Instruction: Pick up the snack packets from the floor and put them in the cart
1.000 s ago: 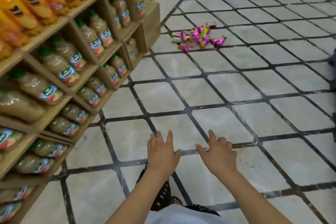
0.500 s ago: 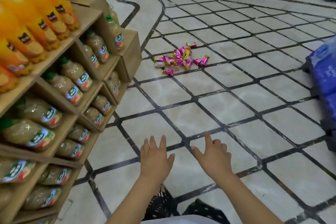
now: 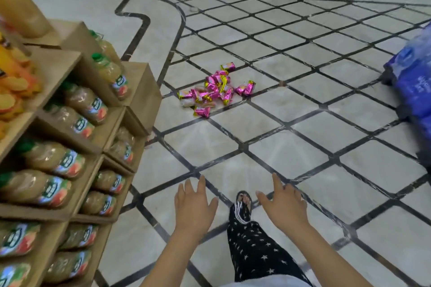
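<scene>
1. Well, my fingers (image 3: 201,184) first: on both hands they are straight and loosely spread, palms down, pinching nothing and touching nothing
2. My left hand (image 3: 193,209) and right hand (image 3: 283,209) hang side by side low in my view, with my sandalled foot (image 3: 242,202) on the floor (image 3: 303,147) between them
3. The snack packets (image 3: 214,91) lie in one loose heap of pink and gold wrappers on the tiles, ahead of me and well apart from both hands, near the corner of the shelf (image 3: 144,91)
4. The heap sits a little left of the gap between my hands, so I judge the left hand the nearer one
5. It spreads more across my view than away from me, so both hands could come at it side by side
6. Further out, juice bottles (image 3: 86,102) fill the shelf on my left and blue wrapped packs (image 3: 415,86) sit on my right; no cart is in view
</scene>
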A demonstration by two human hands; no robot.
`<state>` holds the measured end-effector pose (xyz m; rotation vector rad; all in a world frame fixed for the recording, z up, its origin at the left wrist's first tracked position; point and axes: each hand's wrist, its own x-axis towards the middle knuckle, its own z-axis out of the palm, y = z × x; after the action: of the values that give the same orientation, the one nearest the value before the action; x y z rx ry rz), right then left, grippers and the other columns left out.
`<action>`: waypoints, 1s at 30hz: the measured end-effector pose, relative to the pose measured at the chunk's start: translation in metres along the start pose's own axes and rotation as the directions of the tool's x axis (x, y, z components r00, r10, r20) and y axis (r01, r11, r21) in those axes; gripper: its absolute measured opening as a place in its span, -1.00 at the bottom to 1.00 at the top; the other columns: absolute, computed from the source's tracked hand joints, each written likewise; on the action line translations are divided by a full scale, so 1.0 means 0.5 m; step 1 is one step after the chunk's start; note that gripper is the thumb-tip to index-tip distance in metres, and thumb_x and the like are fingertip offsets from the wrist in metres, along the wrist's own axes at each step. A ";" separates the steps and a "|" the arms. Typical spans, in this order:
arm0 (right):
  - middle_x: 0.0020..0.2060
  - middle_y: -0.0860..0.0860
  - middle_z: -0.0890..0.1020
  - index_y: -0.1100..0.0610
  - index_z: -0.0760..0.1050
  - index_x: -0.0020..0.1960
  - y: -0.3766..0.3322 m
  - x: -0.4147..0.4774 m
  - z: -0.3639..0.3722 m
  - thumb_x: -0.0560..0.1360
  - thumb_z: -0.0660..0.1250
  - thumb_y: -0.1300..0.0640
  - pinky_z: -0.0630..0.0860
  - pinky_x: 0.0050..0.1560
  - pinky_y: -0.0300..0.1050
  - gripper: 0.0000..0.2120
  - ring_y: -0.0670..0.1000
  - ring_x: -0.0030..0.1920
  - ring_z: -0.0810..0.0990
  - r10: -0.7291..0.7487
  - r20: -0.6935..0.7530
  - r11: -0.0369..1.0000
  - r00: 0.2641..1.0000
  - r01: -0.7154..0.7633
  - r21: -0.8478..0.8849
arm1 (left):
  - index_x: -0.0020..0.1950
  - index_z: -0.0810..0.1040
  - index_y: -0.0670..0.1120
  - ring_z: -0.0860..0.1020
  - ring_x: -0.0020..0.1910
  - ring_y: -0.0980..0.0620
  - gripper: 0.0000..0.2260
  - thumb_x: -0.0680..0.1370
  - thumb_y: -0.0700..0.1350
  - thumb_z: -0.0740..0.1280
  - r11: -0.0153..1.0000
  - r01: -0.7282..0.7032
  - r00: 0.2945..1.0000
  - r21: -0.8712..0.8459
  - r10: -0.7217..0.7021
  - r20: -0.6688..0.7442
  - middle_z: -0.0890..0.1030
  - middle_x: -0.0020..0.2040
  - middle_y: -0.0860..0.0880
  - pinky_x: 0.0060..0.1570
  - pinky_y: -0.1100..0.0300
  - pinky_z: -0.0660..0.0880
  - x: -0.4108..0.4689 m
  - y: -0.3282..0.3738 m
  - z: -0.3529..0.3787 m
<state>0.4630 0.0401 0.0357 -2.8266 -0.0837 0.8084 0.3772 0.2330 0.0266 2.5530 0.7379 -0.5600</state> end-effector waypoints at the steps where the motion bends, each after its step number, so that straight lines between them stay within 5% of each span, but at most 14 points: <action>1: 0.47 0.17 0.25 -0.01 -0.09 0.59 -0.009 0.047 -0.025 0.57 0.04 -0.31 0.25 0.38 0.12 -0.28 0.21 0.46 0.20 -0.005 -0.005 1.000 1.000 0.005 0.004 | 0.62 -0.08 0.00 -0.01 0.57 -0.22 -0.36 0.64 0.22 0.08 1.000 -0.001 1.000 -0.001 0.001 -0.014 0.03 0.60 -0.22 0.54 -0.05 -0.01 0.046 0.021 -0.017; 12: 0.43 0.16 0.30 0.01 -0.08 0.58 -0.045 0.463 -0.335 0.58 0.03 -0.30 0.31 0.31 0.10 -0.29 0.21 0.39 0.27 0.006 -0.038 1.000 0.999 -0.007 -0.030 | 0.62 -0.14 0.03 -0.03 0.58 -0.21 -0.34 0.65 0.22 0.09 0.999 -0.042 0.998 0.007 0.042 -0.055 -0.01 0.61 -0.20 0.55 -0.04 -0.01 0.424 0.281 -0.206; 30: 0.47 0.20 0.26 -0.02 -0.09 0.58 -0.261 1.080 -0.549 0.56 0.12 -0.27 0.30 0.39 0.11 -0.27 0.22 0.45 0.24 0.267 0.096 0.942 0.959 -0.281 0.183 | 0.62 -0.17 0.03 -0.01 0.58 -0.18 -0.27 0.60 0.32 0.06 0.940 -0.302 0.952 0.161 0.288 0.104 0.05 0.60 -0.19 0.55 -0.07 -0.02 1.158 0.466 -0.472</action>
<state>1.0665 0.1781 0.0111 -2.6565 0.3684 0.9159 1.0220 0.4041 0.0085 2.7149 0.2776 -0.6442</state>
